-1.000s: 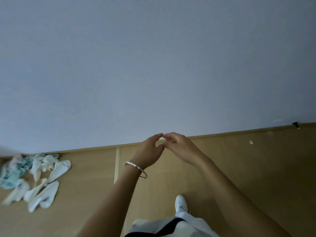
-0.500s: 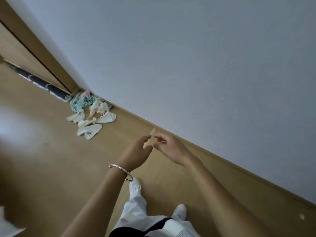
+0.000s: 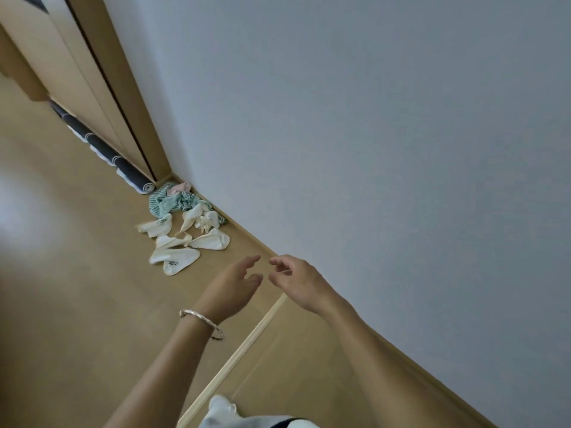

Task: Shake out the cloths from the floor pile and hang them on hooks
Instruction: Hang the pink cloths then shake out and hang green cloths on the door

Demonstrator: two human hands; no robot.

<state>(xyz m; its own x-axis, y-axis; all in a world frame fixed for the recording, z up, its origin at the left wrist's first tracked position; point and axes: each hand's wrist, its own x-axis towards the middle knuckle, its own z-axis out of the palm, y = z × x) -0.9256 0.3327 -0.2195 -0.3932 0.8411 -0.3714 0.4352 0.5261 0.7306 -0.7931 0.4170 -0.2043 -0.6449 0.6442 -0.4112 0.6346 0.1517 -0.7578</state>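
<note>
A rolled dark striped mat (image 3: 102, 149) lies by the wooden door frame (image 3: 129, 112). Just beside it, the pile of white and teal cloths (image 3: 182, 225) — beyond both hands. Left hand (image 3: 233, 285) and right hand (image 3: 296, 281) hover apart, fingers loosely spread, holding nothing.

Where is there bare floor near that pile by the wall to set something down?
The floor is bare in the wide stretch left of the pile and in the strip between pile and left hand. Crowded: the corner where the pile lies beside the rolled mat, against the wall.
</note>
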